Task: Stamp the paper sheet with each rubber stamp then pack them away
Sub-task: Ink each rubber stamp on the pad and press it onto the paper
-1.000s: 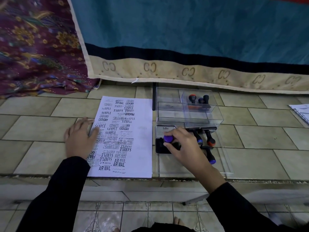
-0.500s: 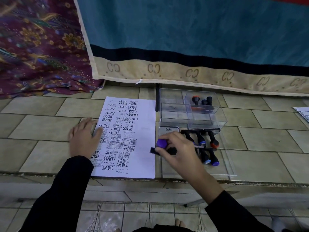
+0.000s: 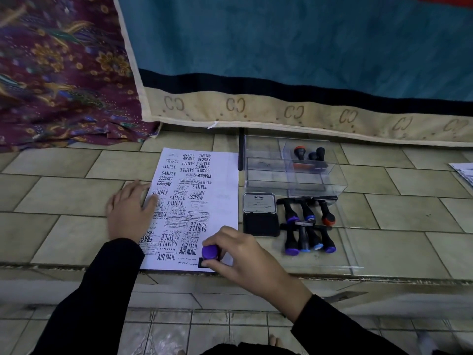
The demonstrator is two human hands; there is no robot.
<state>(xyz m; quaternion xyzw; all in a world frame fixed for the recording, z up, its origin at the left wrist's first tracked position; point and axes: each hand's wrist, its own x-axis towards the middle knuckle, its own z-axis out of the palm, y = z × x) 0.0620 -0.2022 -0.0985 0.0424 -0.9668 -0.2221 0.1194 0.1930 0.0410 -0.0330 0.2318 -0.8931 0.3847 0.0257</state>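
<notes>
A white paper sheet (image 3: pixel 220 190) covered with black stamp prints lies on the tiled ledge. My left hand (image 3: pixel 129 210) rests flat on its left edge. My right hand (image 3: pixel 243 254) grips a purple-topped rubber stamp (image 3: pixel 210 253) and holds it down on the sheet's near right corner. An open black ink pad (image 3: pixel 260 223) lies right of the sheet. Beside it, several stamps (image 3: pixel 307 226) with purple, blue and orange tops lie on a clear lid (image 3: pixel 343 252). A clear plastic box (image 3: pixel 271 175) behind them holds three more stamps (image 3: pixel 309 156).
A teal mat with a beige border (image 3: pixel 294 111) leans behind the ledge, with purple patterned cloth (image 3: pixel 58 78) at the left. Some papers (image 3: pixel 463 172) show at the right edge. The ledge's front edge (image 3: pixel 76 267) drops to a tiled floor below.
My right hand lifted the purple stamp off the ink pad, carried it left and set it down on the sheet's near right corner. My left hand stayed on the paper.
</notes>
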